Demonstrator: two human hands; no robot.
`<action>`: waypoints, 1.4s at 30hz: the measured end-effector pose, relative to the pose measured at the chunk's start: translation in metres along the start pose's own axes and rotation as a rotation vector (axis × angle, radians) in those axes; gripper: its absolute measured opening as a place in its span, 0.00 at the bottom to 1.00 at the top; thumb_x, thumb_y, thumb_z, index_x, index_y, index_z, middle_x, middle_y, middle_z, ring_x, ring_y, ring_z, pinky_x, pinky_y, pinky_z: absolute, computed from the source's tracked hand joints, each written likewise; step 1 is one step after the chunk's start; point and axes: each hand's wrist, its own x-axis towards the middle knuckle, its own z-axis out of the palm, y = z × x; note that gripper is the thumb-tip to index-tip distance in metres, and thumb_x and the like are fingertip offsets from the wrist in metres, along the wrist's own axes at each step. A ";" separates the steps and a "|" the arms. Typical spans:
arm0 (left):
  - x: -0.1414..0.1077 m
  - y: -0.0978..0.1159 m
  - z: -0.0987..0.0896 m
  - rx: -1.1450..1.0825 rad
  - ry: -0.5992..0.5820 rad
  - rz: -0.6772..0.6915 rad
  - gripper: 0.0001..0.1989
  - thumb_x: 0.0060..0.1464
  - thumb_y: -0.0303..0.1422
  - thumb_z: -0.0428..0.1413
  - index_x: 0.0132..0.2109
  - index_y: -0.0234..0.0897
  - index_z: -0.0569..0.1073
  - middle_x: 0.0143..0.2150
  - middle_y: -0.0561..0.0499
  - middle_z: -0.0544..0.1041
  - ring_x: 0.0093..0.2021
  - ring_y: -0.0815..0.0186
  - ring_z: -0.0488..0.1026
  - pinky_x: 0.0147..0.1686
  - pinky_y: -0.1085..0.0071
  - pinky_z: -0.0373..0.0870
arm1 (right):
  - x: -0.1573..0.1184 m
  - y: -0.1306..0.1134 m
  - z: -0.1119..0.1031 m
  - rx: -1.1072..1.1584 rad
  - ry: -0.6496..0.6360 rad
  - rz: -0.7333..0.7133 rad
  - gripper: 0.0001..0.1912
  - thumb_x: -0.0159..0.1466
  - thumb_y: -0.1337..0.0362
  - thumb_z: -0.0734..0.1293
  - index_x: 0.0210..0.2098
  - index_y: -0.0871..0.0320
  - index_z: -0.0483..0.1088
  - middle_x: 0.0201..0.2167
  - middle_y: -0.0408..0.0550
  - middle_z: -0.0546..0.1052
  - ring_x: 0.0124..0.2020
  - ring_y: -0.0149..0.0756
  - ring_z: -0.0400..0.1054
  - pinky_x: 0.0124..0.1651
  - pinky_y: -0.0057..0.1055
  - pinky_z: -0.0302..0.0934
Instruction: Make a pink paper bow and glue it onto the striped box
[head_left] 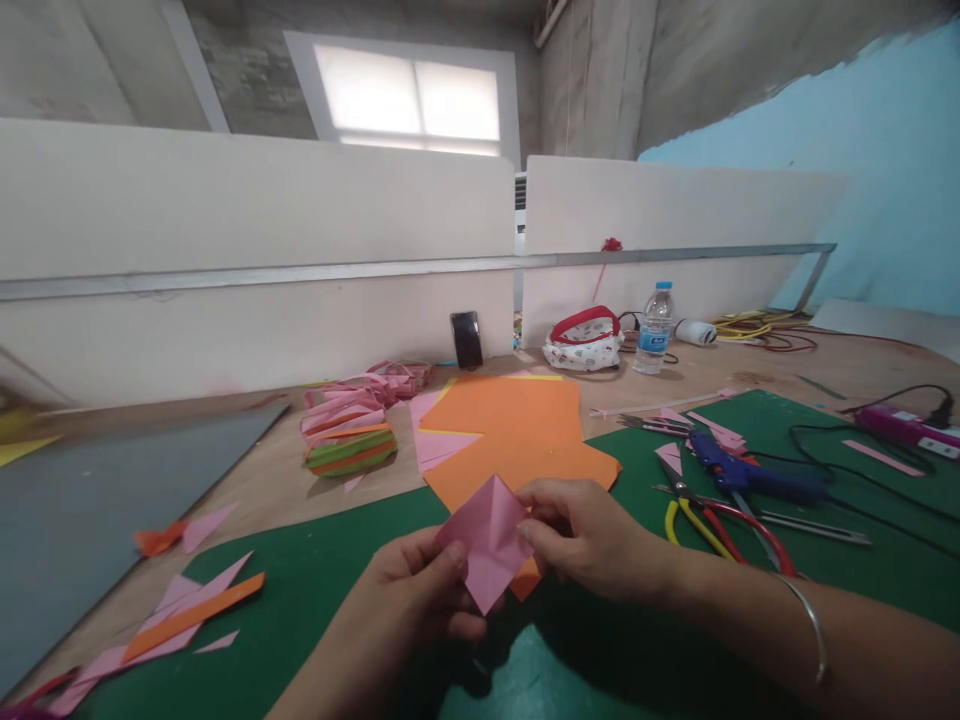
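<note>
A creased pink paper square [489,535] is held up cornerwise above the green mat [315,560]. My left hand [424,580] pinches its left side, thumb on the front face. At the right corner, the fingers and thumb of my right hand [574,535] close on the same paper. A small orange piece [526,578] shows just behind and below it, partly hidden. Behind my hands lie large orange sheets [517,430], with pink sheets [442,448] partly under them.
Pink and orange strips [187,618] lie at left. Scissors [720,520], a blue glue gun [750,475] and a cutter [817,527] are at right. Farther back stand a phone [466,340], a pouch [585,342] and a bottle [654,335]. Bundled strips [352,410] sit left of the sheets.
</note>
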 end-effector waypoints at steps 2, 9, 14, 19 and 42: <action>-0.002 0.005 0.001 -0.038 -0.010 -0.013 0.12 0.50 0.38 0.59 0.37 0.33 0.76 0.24 0.48 0.76 0.18 0.72 0.69 0.20 0.77 0.67 | -0.001 0.000 0.000 0.008 0.003 -0.028 0.06 0.60 0.71 0.59 0.34 0.60 0.67 0.19 0.36 0.64 0.18 0.23 0.57 0.22 0.20 0.51; -0.003 0.014 -0.003 -0.104 0.007 -0.047 0.08 0.53 0.31 0.56 0.36 0.30 0.77 0.28 0.45 0.78 0.27 0.66 0.77 0.24 0.77 0.72 | -0.004 0.002 0.000 -0.265 0.100 -0.349 0.13 0.60 0.73 0.60 0.40 0.60 0.74 0.24 0.42 0.72 0.24 0.27 0.61 0.29 0.23 0.55; 0.000 0.011 -0.004 0.018 0.011 0.071 0.11 0.52 0.37 0.57 0.35 0.32 0.77 0.25 0.48 0.77 0.23 0.70 0.72 0.26 0.75 0.70 | -0.004 0.002 -0.002 -0.336 0.105 -0.352 0.12 0.61 0.72 0.60 0.40 0.60 0.74 0.27 0.44 0.74 0.25 0.28 0.63 0.30 0.24 0.56; -0.003 0.014 0.002 0.211 0.142 0.264 0.08 0.44 0.34 0.63 0.32 0.35 0.80 0.22 0.53 0.76 0.22 0.73 0.65 0.23 0.79 0.63 | -0.001 -0.001 -0.004 -0.198 0.007 -0.116 0.10 0.62 0.66 0.61 0.26 0.61 0.68 0.23 0.43 0.70 0.25 0.29 0.62 0.28 0.24 0.54; -0.002 0.008 -0.001 0.275 -0.079 0.374 0.19 0.45 0.43 0.61 0.41 0.34 0.77 0.27 0.48 0.78 0.21 0.72 0.64 0.20 0.79 0.59 | 0.008 0.015 0.005 0.708 -0.238 0.261 0.23 0.58 0.48 0.67 0.26 0.65 0.69 0.15 0.42 0.69 0.13 0.21 0.59 0.16 0.18 0.48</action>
